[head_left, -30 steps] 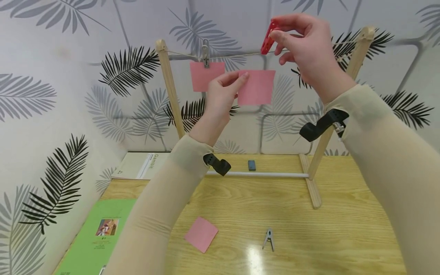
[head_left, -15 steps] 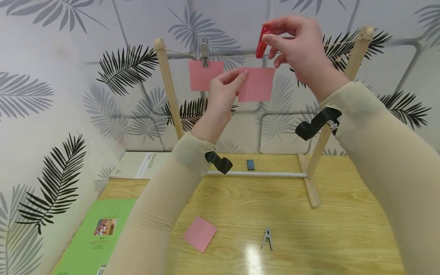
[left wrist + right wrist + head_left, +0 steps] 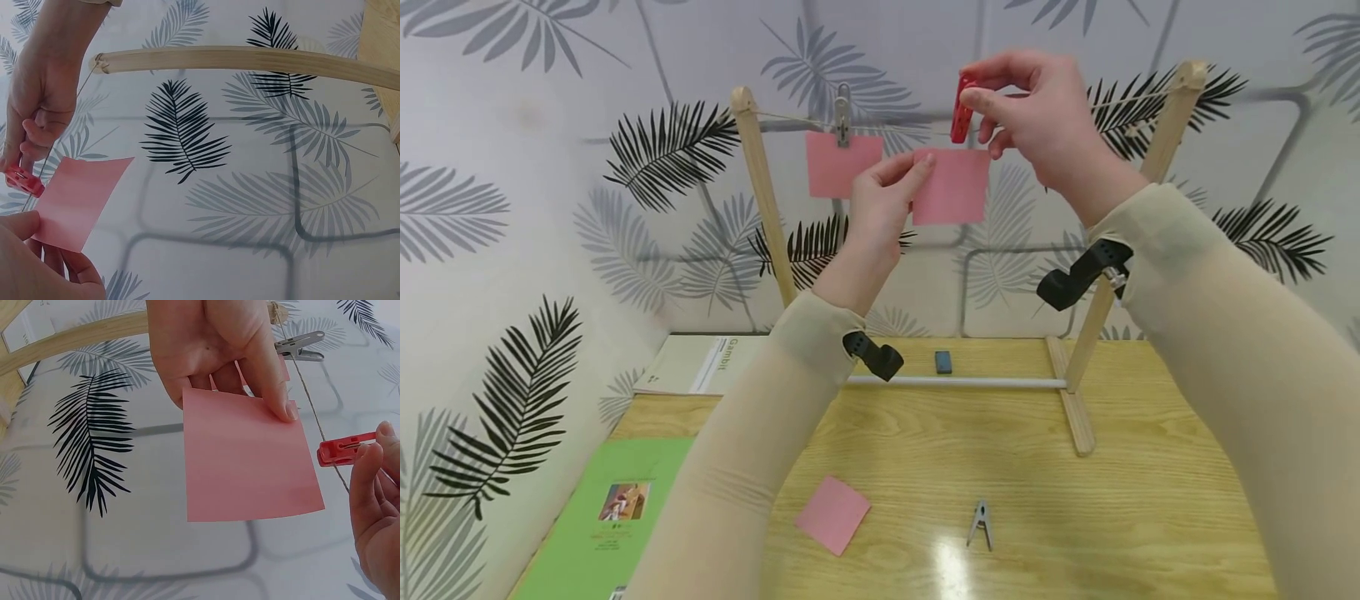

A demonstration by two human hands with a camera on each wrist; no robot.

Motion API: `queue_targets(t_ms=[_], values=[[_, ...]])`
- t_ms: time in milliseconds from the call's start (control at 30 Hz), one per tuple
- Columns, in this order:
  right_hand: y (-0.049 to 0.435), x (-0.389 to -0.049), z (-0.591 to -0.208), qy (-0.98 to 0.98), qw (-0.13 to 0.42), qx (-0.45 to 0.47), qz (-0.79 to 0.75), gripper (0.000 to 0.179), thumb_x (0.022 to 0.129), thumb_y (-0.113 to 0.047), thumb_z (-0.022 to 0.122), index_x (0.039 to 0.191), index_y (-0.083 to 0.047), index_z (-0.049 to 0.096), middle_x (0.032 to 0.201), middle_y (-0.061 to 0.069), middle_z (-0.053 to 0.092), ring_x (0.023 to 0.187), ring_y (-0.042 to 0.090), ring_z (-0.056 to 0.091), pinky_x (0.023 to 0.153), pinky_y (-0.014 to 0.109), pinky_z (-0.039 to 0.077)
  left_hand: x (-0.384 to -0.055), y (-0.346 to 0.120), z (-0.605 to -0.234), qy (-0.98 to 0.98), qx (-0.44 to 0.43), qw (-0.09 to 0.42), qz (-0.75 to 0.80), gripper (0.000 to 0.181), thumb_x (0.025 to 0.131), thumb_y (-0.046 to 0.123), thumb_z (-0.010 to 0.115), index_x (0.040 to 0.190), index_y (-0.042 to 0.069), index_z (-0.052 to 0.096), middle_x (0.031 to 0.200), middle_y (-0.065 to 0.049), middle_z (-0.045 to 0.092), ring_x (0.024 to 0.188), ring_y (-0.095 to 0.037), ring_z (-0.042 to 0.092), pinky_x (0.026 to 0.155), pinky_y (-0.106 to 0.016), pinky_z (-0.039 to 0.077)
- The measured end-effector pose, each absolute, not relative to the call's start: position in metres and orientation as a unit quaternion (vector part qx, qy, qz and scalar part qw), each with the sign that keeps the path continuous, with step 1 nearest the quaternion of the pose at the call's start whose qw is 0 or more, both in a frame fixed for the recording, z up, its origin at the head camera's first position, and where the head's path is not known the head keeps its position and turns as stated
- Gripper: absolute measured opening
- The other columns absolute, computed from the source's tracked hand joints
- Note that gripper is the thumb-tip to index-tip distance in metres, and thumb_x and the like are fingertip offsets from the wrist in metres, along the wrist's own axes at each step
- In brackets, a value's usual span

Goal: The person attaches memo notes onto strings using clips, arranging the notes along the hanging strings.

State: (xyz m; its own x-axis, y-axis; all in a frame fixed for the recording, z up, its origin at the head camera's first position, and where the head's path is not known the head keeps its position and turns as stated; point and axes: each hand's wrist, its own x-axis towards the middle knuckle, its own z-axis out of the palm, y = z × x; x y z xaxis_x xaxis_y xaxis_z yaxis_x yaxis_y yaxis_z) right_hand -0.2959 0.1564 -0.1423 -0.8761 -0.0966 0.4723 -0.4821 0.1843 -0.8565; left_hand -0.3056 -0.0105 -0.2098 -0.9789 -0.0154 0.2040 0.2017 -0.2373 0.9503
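My left hand point(image 3: 883, 200) pinches a pink paper square point(image 3: 951, 187) by its upper left corner, just below the string point(image 3: 304, 387). Above the paper's top edge, my right hand point(image 3: 1037, 112) holds a red clothespin point(image 3: 961, 108) between thumb and fingers. In the right wrist view the clothespin point(image 3: 340, 450) is at the string, its tip a little apart from the paper point(image 3: 250, 462). Whether its jaws are spread cannot be told. To the left, a grey clothespin point(image 3: 842, 121) holds another pink paper square point(image 3: 827, 167) on the string.
Wooden posts point(image 3: 763, 192) carry the string, with a white bar point(image 3: 962, 382) low between them. On the table lie a third pink square point(image 3: 832, 515), a grey clothespin point(image 3: 981, 525) and a small blue block point(image 3: 943, 362). A green book point(image 3: 602, 517) and a pale book point(image 3: 700, 364) lie left.
My right hand has moved left and down with the red clothespin, bringing it closer to the paper's top edge. The left hand and its paper have barely moved.
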Motion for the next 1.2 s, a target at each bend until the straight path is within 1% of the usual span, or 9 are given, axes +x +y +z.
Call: queue_targets(t_ms=[67, 167, 367, 567, 700, 833, 900, 1100, 1200], values=[[0.1557, -0.2963, -0.1427, -0.761, 0.159, 0.190, 0.600, 0.036, 0.093, -0.016, 0.068, 0.127, -0.005, 0.065, 0.100, 0.002, 0.062, 0.063, 0.016, 0.056, 0.052, 0.020, 0.050, -0.3057, -0.0110, -0.2099, -0.612, -0.076, 0.072, -0.784, 0.033, 0.094, 0.017, 0.069, 0.123, 0.002, 0.068, 0.114, -0.008, 0.068, 0.089, -0.010, 0.061, 0.079, -0.024, 0.052], [0.1544, -0.2973, -0.1434, -0.775, 0.157, 0.181, 0.585, 0.036, 0.093, -0.018, 0.068, 0.128, -0.006, 0.065, 0.100, 0.001, 0.062, 0.062, 0.015, 0.055, 0.052, 0.020, 0.050, -0.3061, -0.0117, -0.2098, -0.609, -0.074, 0.070, -0.786, 0.033, 0.094, 0.018, 0.069, 0.123, 0.003, 0.069, 0.114, -0.008, 0.068, 0.089, -0.010, 0.062, 0.081, -0.024, 0.052], [0.1517, -0.2982, -0.1454, -0.805, 0.156, 0.166, 0.548, 0.035, 0.094, -0.021, 0.068, 0.127, -0.010, 0.066, 0.101, 0.000, 0.061, 0.054, 0.015, 0.045, 0.047, 0.020, 0.042, -0.3068, -0.0130, -0.2098, -0.610, -0.073, 0.058, -0.787, 0.033, 0.094, 0.019, 0.069, 0.123, 0.004, 0.069, 0.107, -0.004, 0.068, 0.089, -0.011, 0.061, 0.080, -0.025, 0.050], [0.1499, -0.2991, -0.1450, -0.814, 0.137, 0.143, 0.547, 0.036, 0.093, -0.026, 0.069, 0.127, -0.014, 0.068, 0.103, -0.001, 0.062, 0.058, 0.016, 0.044, 0.048, 0.021, 0.037, -0.3085, -0.0131, -0.2074, -0.612, -0.069, 0.053, -0.786, 0.034, 0.093, 0.022, 0.070, 0.123, 0.005, 0.069, 0.109, -0.004, 0.069, 0.088, -0.010, 0.062, 0.083, -0.026, 0.050], [0.1497, -0.2992, -0.1450, -0.820, 0.131, 0.130, 0.542, 0.037, 0.092, -0.029, 0.069, 0.127, -0.015, 0.067, 0.103, -0.001, 0.062, 0.060, 0.016, 0.044, 0.049, 0.021, 0.037, -0.3093, -0.0121, -0.2061, -0.612, -0.068, 0.050, -0.786, 0.035, 0.093, 0.023, 0.070, 0.124, 0.006, 0.069, 0.112, -0.005, 0.069, 0.088, -0.010, 0.062, 0.086, -0.028, 0.050], [0.1489, -0.2977, -0.1444, -0.825, 0.130, 0.119, 0.537, 0.039, 0.092, -0.030, 0.068, 0.128, -0.015, 0.067, 0.103, -0.001, 0.061, 0.062, 0.016, 0.045, 0.051, 0.020, 0.040, -0.3088, -0.0115, -0.2053, -0.608, -0.074, 0.047, -0.789, 0.036, 0.093, 0.022, 0.070, 0.124, 0.005, 0.068, 0.113, -0.007, 0.069, 0.088, -0.011, 0.063, 0.090, -0.031, 0.050], [0.1482, -0.2971, -0.1444, -0.828, 0.133, 0.115, 0.532, 0.039, 0.092, -0.031, 0.069, 0.128, -0.016, 0.068, 0.103, -0.001, 0.061, 0.062, 0.016, 0.045, 0.052, 0.020, 0.041, -0.3082, -0.0116, -0.2054, -0.607, -0.077, 0.047, -0.790, 0.035, 0.093, 0.022, 0.069, 0.124, 0.005, 0.068, 0.113, -0.007, 0.069, 0.088, -0.011, 0.063, 0.089, -0.031, 0.050], [0.1473, -0.2968, -0.1439, -0.836, 0.134, 0.099, 0.523, 0.042, 0.090, -0.034, 0.070, 0.130, -0.020, 0.067, 0.108, -0.002, 0.061, 0.062, 0.014, 0.048, 0.054, 0.021, 0.042, -0.3068, -0.0127, -0.2049, -0.601, -0.083, 0.049, -0.794, 0.034, 0.094, 0.020, 0.068, 0.124, 0.004, 0.069, 0.109, -0.005, 0.069, 0.086, -0.010, 0.062, 0.080, -0.026, 0.049], [0.1476, -0.2968, -0.1440, -0.838, 0.131, 0.095, 0.521, 0.043, 0.090, -0.034, 0.071, 0.131, -0.022, 0.067, 0.112, -0.001, 0.062, 0.062, 0.014, 0.049, 0.055, 0.021, 0.044, -0.3064, -0.0133, -0.2048, -0.596, -0.082, 0.046, -0.798, 0.034, 0.094, 0.019, 0.068, 0.124, 0.004, 0.068, 0.107, -0.005, 0.069, 0.084, -0.010, 0.063, 0.082, -0.026, 0.051]])
